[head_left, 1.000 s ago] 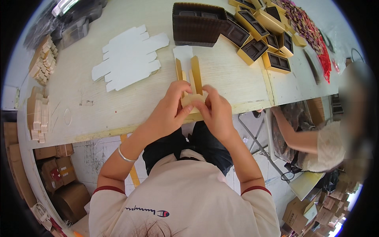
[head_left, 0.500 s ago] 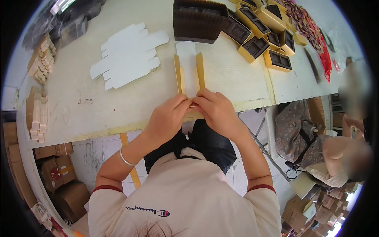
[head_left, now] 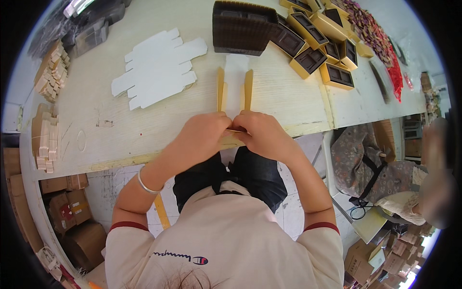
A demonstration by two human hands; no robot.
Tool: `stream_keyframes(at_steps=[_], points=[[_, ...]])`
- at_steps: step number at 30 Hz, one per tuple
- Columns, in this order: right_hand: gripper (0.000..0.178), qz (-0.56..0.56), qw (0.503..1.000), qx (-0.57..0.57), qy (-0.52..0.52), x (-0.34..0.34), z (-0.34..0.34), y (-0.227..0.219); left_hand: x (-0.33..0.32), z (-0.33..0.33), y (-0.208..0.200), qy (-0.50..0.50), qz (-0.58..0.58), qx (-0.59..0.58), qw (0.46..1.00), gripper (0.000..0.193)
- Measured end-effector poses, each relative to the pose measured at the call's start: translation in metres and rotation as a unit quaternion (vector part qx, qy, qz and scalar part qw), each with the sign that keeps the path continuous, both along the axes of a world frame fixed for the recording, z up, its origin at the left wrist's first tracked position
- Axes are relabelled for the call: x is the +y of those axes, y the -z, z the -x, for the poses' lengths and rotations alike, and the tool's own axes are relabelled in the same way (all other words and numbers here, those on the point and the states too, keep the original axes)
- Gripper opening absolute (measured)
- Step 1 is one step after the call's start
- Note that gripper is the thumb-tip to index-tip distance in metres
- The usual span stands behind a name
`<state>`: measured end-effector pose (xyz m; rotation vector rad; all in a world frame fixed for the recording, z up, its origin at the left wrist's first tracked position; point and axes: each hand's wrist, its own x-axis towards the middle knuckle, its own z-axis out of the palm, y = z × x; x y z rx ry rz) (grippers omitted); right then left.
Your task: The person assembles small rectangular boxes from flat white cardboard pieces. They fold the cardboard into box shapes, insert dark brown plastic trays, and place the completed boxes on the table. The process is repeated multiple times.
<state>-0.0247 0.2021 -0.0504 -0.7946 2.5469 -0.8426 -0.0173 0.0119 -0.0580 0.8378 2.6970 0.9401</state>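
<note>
A partly folded carton (head_left: 248, 90), white inside and gold outside, lies at the table's front edge with its two long sides standing up. My left hand (head_left: 208, 129) is closed on its near left corner. Gripping the near right corner is my right hand (head_left: 263, 131), its fingers bent inward beside the left ones. The carton's near end is mostly hidden by my fingers. Just beyond its far end stands a stack of dark brown plastic trays (head_left: 240, 36). To the left lie flat white carton blanks (head_left: 156, 70).
Gold boxes with brown inserts (head_left: 308, 60) are piled at the far right, beside a heap of small wrapped pieces (head_left: 370, 29) and red netting. Bundles of folded card (head_left: 46, 139) line the left edge. A person in a patterned garment (head_left: 358, 159) sits at the right.
The carton has shifted slightly right and nearer to me between my hands. My fingers have curled further in at its near end. The seated person at the right has moved.
</note>
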Motion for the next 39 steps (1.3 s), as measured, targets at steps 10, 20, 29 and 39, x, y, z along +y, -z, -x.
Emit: stream_keyframes(at_steps=[10,20,29,39], points=[[0.009,0.006,0.953,0.302,-0.006,0.001,-0.017,0.018,-0.014,0.001,-0.023,0.055,0.069,0.195,0.977,0.017],[0.042,0.095,0.963,0.253,-0.007,0.032,-0.025,0.006,-0.038,0.007,-0.024,0.105,0.138,0.262,0.949,0.01],[0.038,0.125,0.977,0.159,-0.067,0.018,-0.035,0.004,-0.041,-0.026,0.015,0.104,0.011,0.169,0.98,0.034],[0.02,0.101,0.964,0.245,-0.024,-0.011,-0.021,0.031,-0.022,-0.019,0.017,-0.025,-0.139,0.05,0.989,0.019]])
